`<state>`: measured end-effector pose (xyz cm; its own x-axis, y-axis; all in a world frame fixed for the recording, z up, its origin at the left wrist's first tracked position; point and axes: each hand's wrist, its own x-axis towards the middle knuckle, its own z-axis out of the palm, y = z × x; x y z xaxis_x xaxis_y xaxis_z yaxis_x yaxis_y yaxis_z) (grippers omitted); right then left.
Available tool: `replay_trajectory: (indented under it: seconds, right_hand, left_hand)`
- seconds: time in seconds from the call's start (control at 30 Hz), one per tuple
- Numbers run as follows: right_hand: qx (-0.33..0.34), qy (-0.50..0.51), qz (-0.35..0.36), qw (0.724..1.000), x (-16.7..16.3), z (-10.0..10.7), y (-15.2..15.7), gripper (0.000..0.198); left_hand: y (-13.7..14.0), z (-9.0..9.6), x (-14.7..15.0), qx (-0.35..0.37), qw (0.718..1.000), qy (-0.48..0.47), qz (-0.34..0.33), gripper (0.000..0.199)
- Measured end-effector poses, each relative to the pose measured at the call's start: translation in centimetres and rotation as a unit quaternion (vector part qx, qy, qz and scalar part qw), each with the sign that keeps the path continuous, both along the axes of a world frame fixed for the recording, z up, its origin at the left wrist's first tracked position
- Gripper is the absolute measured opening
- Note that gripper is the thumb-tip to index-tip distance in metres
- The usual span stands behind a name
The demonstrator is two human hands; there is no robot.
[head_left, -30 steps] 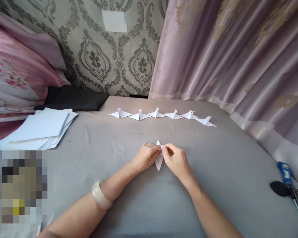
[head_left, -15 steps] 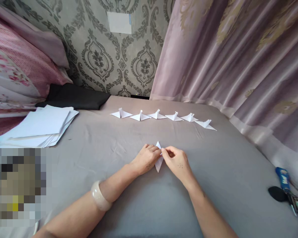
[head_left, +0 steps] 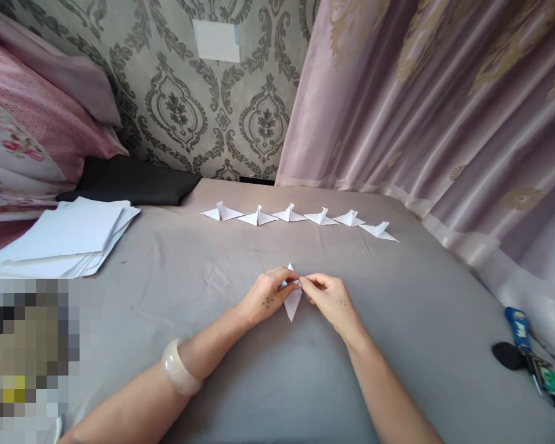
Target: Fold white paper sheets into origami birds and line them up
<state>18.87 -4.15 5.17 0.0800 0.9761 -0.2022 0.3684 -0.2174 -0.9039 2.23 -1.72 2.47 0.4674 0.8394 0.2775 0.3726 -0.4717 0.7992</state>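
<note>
Between my two hands is a small folded white paper figure (head_left: pixel 292 306), one point facing away from me and a longer one towards me. My left hand (head_left: pixel 271 293) pinches its middle from the left, thumb and forefinger closed on it. From the right, the thumb and forefinger of my right hand (head_left: pixel 327 297) press together at the figure's right edge. My fingers cover the central folds. Beyond my hands, several folded white paper birds (head_left: pixel 290 214) stand in a row with their wings spread.
A stack of white paper sheets (head_left: pixel 69 231) lies at the left, before a black cloth (head_left: pixel 134 180). Keys with a blue tag (head_left: pixel 518 328) lie at the far right. Curtains (head_left: pixel 374 105) and a patterned wall (head_left: pixel 176 111) border the grey sheet-covered surface (head_left: pixel 203 259).
My left thumb and forefinger now show apart from the other fingers, pinching the paper's middle. My right hand stays at its right edge. The whole view has shifted slightly.
</note>
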Motion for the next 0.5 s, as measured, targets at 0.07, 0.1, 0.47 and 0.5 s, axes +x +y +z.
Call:
replay_trajectory:
  seconds: [0.07, 0.1, 0.47, 0.5]
  right_hand:
    - [-0.025, 0.032, -0.005, 0.999, 0.01, -0.25, 0.19, 0.029]
    - [-0.036, 0.048, -0.007, 0.998, -0.01, -0.32, 0.25, 0.031]
    - [-0.109, 0.149, -0.038, 0.982, 0.09, -0.71, 0.40, 0.033]
    - [-0.111, 0.152, -0.040, 0.981, 0.10, -0.70, 0.40, 0.032]
  left_hand:
    - [-0.01, 0.18, 0.01, -0.026, 0.999, -0.017, 0.010, 0.011]
    - [-0.02, 0.20, 0.03, -0.031, 0.999, -0.021, 0.012, 0.011]
    - [-0.14, 0.36, 0.12, -0.026, 0.999, -0.045, 0.007, 0.015]
    - [-0.16, 0.41, 0.13, -0.026, 0.999, -0.042, 0.007, 0.015]
